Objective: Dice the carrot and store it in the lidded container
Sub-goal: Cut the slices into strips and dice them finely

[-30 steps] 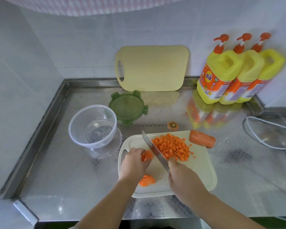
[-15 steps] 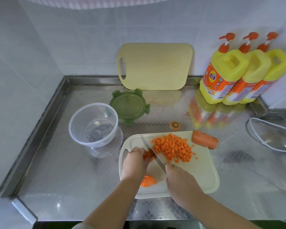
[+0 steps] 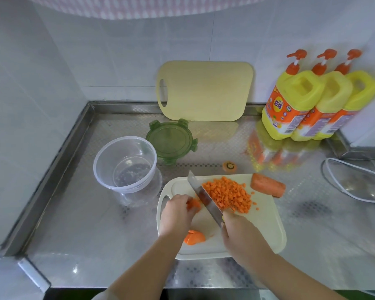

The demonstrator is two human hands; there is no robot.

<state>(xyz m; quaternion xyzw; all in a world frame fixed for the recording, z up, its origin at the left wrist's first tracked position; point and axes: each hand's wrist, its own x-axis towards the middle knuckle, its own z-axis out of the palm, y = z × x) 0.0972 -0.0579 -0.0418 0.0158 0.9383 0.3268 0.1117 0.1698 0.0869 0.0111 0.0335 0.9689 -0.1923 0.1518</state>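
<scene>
Now the right hand (image 3: 240, 232) grips the knife (image 3: 204, 197) — blade beside the carrot piece (image 3: 193, 205) pinned under the left hand (image 3: 175, 213); the diced pile (image 3: 228, 194) lies just beyond, the open container (image 3: 125, 164) well left.

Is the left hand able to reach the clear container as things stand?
Probably yes. The clear container stands left of the cutting board, with nothing between it and the left hand, though that hand holds a carrot piece.

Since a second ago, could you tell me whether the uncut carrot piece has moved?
No; the carrot piece stays at the far right corner of the cutting board.
</scene>
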